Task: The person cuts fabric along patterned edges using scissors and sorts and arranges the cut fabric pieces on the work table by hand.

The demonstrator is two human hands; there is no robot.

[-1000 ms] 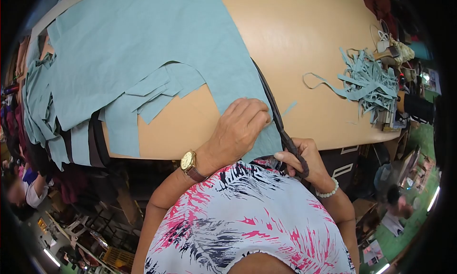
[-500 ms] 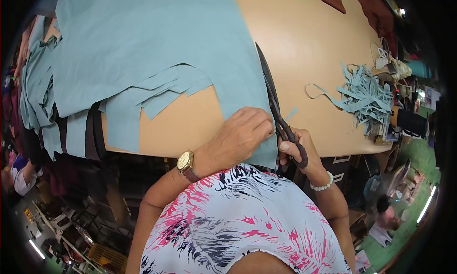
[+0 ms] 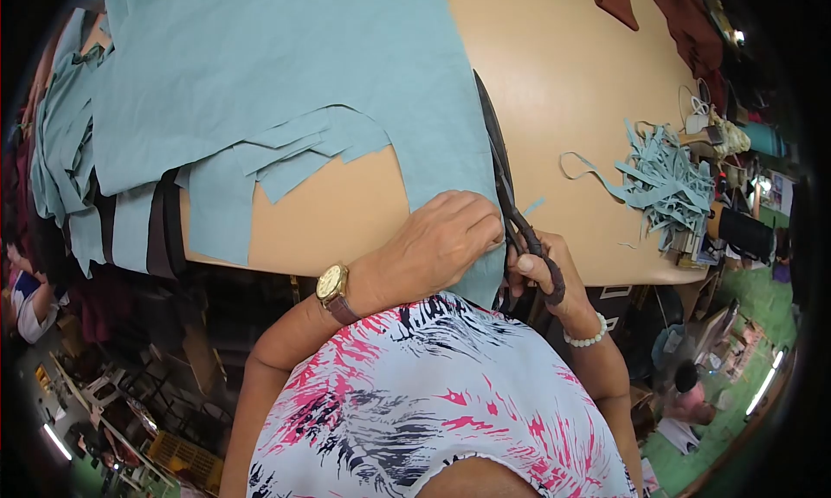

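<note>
A large pale blue-green sheet of leather or cloth [image 3: 294, 57] lies over the table, its near side cut into ragged flaps. My left hand [image 3: 457, 238] is closed on the sheet's right edge, close to the table's front; its fingertips are partly hidden. Beside it, my right hand [image 3: 550, 269] grips the handles of long dark shears [image 3: 496, 143], with a thumb through one wrapped loop. The shears point away from me along the sheet's right edge, blades nearly together. A small blue-green scrap [image 3: 534, 206] rests just right of the shears.
A tangled heap of blue-green strips [image 3: 666, 173] sits at the table's right side, near a brush [image 3: 703, 137]. Reddish-brown pieces [image 3: 688, 31] lie at the far right. The wooden tabletop [image 3: 563, 83] ends just in front of my body. Other people appear at the lower edges.
The view has shifted slightly, so the sheet and table sit a little further right. My hands and the shears keep nearly the same hold and place.
</note>
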